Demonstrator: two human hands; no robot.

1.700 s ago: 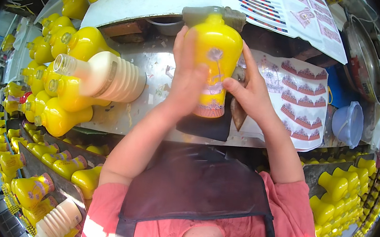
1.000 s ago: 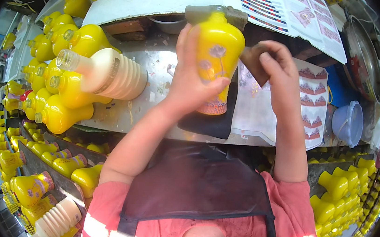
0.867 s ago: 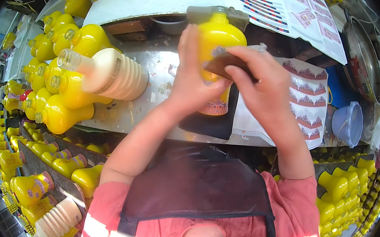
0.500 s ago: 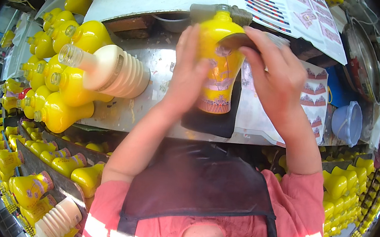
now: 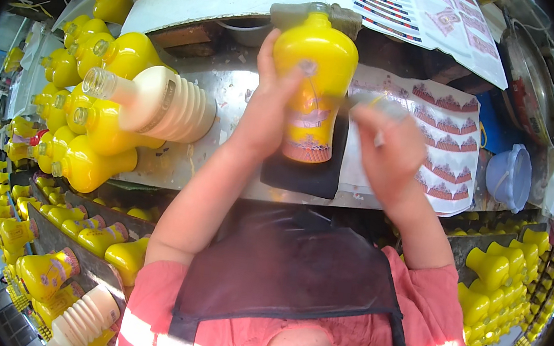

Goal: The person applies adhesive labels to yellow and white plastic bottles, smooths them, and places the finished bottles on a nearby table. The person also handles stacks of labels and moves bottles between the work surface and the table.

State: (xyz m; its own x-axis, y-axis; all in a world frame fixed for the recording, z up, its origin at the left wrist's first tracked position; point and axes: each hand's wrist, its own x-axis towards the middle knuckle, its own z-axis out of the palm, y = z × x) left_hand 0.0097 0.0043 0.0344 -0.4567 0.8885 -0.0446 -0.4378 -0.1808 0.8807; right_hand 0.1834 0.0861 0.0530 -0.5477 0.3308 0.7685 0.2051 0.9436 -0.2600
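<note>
The left hand [image 5: 266, 114] grips the bottle [image 5: 318, 54]; just right of it, the right hand [image 5: 394, 149] is blurred, its grip unclear.

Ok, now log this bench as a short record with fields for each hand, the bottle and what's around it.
Left hand: holding the yellow bottle at its left side
Right hand: motion-blurred, right of the bottle; grip unclear
Bottle pose: lying, neck away from the person
Decoration: floral print, patterned base band
Beneath: black pad
To the left: cream ribbed bottle, more yellow bottles
To the right: printed sheet, pale blue bucket
</note>
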